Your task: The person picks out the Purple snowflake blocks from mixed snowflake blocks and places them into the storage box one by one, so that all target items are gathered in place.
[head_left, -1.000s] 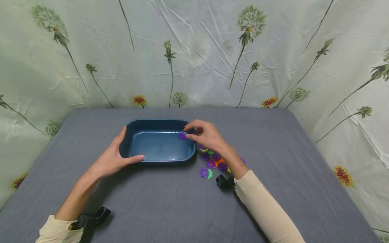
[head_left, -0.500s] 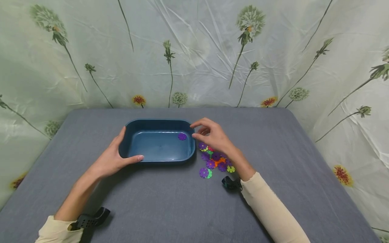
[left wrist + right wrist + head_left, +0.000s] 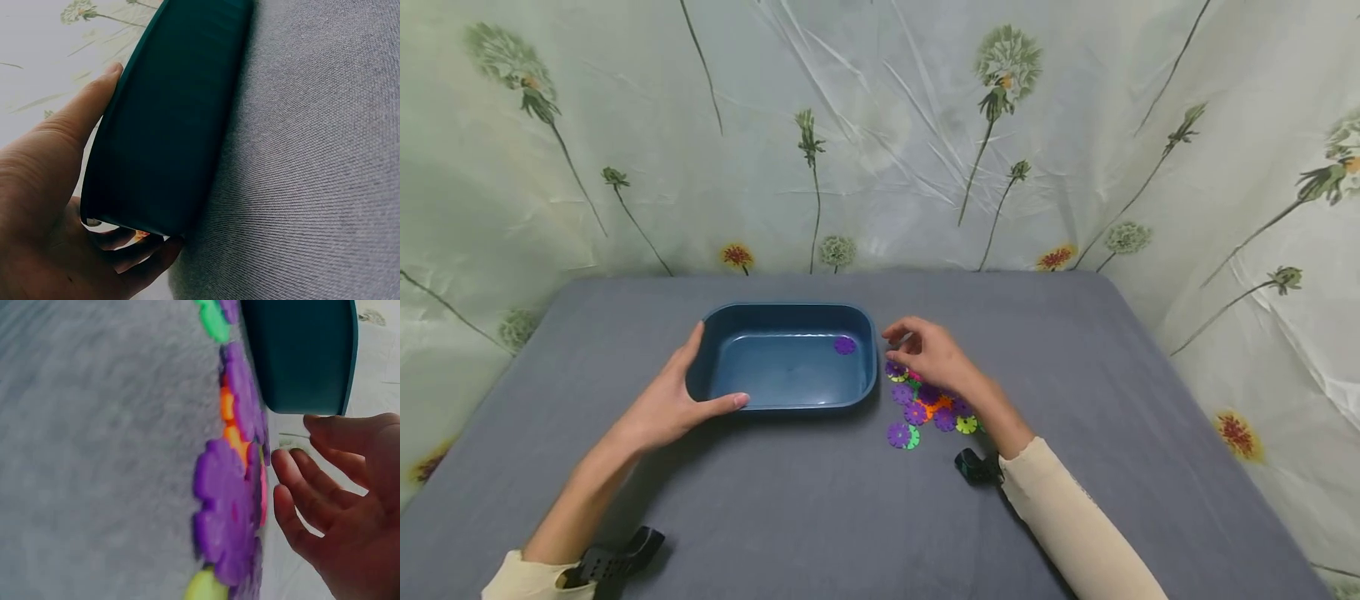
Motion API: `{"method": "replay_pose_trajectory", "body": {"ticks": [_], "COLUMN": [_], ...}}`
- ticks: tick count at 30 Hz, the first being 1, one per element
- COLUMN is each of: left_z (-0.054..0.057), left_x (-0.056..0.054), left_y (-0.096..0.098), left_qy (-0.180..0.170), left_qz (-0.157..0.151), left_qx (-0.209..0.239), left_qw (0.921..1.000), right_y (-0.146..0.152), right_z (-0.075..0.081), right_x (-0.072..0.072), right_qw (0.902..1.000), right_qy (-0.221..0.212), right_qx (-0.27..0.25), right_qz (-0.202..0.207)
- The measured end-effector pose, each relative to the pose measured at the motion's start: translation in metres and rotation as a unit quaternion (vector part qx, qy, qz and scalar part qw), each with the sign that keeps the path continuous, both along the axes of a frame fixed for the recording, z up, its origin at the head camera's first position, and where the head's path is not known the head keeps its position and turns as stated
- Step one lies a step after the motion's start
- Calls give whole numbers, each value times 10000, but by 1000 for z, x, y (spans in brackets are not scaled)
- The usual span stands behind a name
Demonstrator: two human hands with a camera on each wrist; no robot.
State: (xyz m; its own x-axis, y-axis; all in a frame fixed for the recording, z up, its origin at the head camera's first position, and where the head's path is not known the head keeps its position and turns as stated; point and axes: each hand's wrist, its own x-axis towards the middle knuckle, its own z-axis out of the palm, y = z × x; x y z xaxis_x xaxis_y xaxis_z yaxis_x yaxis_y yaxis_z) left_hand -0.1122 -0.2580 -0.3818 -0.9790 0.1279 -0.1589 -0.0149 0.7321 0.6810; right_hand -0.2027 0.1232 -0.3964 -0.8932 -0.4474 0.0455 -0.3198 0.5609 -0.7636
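Observation:
A blue plastic tray [image 3: 790,367] rests on the cloth, and my left hand [image 3: 673,398] grips its left end, thumb along the near rim and fingers round the outer side. The left wrist view shows the thumb [image 3: 94,100] against the tray wall [image 3: 165,119]. Inside the tray, toward the right, lies one purple notched disc [image 3: 845,345]. My right hand [image 3: 934,357] hovers just right of the tray, over the far edge of a pile of notched discs [image 3: 915,413]. In the right wrist view its loosely bent fingers [image 3: 300,540] hold nothing.
The pile mixes purple, orange, green, yellow and pink discs, some overlapping; the hand and forearm hide part of it. A purple disc [image 3: 898,435] overlaps a green one at the near side. Grey cloth [image 3: 820,508] covers the table. A flower-printed curtain [image 3: 895,150] stands behind.
My right hand has moved from over the tray's right end, away from the purple disc lying there, rightward and down to the pile. The left hand keeps its hold. The head view has shifted slightly.

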Motion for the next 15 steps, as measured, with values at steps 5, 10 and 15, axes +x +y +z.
{"method": "replay_pose_trajectory", "body": {"ticks": [5,10,15], "left_z": [-4,-1,0], "left_x": [8,6,-2], "left_y": [-2,-4,-3], "left_qy": [-104,-61,17], "left_qz": [69,69,-55], "left_qx": [69,95,51], "left_qw": [9999,9999,10000], "right_y": [2,3,5], "right_z": [-7,-6,-3], "right_x": [2,-2,-2], "right_qw": [9993,9981,9964], "right_qy": [-133,-75,-144], "right_qx": [334,596,833], "right_qz": [141,129,53]}}
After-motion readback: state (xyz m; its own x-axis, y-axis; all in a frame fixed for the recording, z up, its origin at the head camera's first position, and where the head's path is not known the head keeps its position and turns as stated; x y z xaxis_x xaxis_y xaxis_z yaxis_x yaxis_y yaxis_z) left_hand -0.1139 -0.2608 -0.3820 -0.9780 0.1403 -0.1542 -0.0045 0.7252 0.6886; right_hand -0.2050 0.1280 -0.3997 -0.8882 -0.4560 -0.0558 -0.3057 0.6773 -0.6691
